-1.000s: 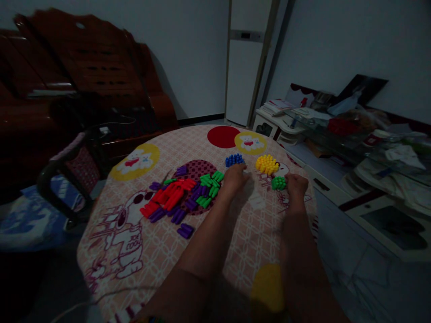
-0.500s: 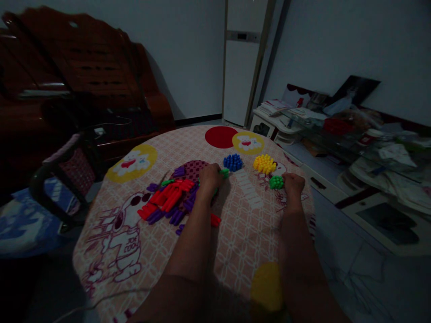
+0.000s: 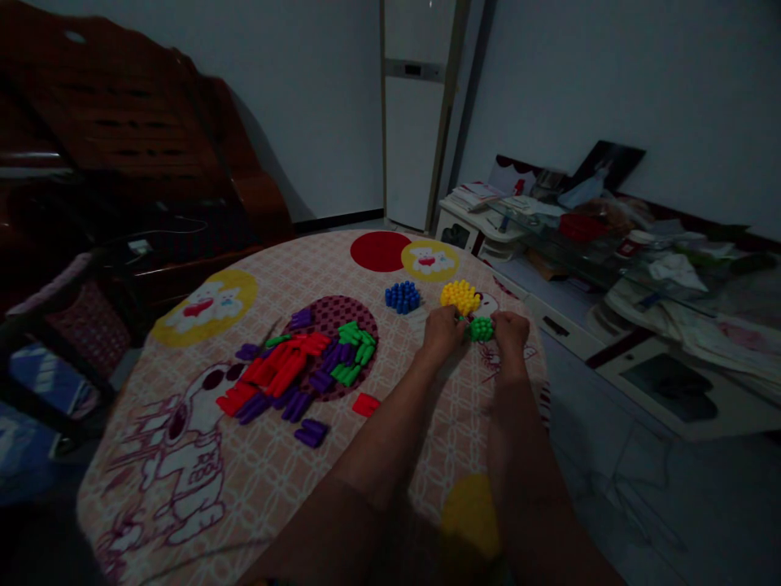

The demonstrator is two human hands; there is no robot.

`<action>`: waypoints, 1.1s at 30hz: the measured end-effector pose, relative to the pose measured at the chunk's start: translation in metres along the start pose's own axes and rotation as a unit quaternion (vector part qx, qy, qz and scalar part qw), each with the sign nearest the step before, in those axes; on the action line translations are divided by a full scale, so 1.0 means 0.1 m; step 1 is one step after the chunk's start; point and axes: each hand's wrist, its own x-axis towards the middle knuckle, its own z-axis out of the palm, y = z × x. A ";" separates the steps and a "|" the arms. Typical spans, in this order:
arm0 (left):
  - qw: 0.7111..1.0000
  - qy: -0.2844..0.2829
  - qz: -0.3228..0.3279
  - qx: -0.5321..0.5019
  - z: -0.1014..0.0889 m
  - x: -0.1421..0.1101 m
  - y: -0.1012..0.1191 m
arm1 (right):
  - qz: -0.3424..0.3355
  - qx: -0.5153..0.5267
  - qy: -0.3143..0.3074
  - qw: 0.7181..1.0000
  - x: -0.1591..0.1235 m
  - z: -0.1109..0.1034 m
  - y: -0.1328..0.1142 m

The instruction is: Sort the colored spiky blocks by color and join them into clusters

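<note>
green cluster point(image 3: 482, 329) in right hand point(image 3: 512, 330); left hand point(image 3: 442, 330) close beside

I find no wording, brand or number readable from my station. Marks on the shirt of the printed dog point(image 3: 196, 468), on the cloth covering the tabletop point(image 3: 262, 480), resemble lettering; I cannot resolve them. The dark display point(image 3: 413, 71) on the tall white unit point(image 3: 412, 150) gives me no legible character. The cup point(image 3: 634, 242) on the cluttered glass shelf carries a dark red and white surface, too small to read. The stacked papers point(image 3: 473, 195) are likewise illegible to me.
</note>
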 end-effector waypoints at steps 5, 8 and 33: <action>0.999 -0.019 0.009 -0.050 0.15 -0.05 -0.02 | -0.017 -0.010 -0.002 1.000 0.01 0.00 0.01; 0.998 -0.025 0.022 -0.060 0.17 -0.06 -0.03 | -0.018 -0.022 -0.004 1.000 0.01 0.00 -0.01; 0.964 -0.095 -0.089 0.234 -1.75 -0.37 -1.18 | -0.029 -0.016 -0.001 0.999 0.01 0.01 0.03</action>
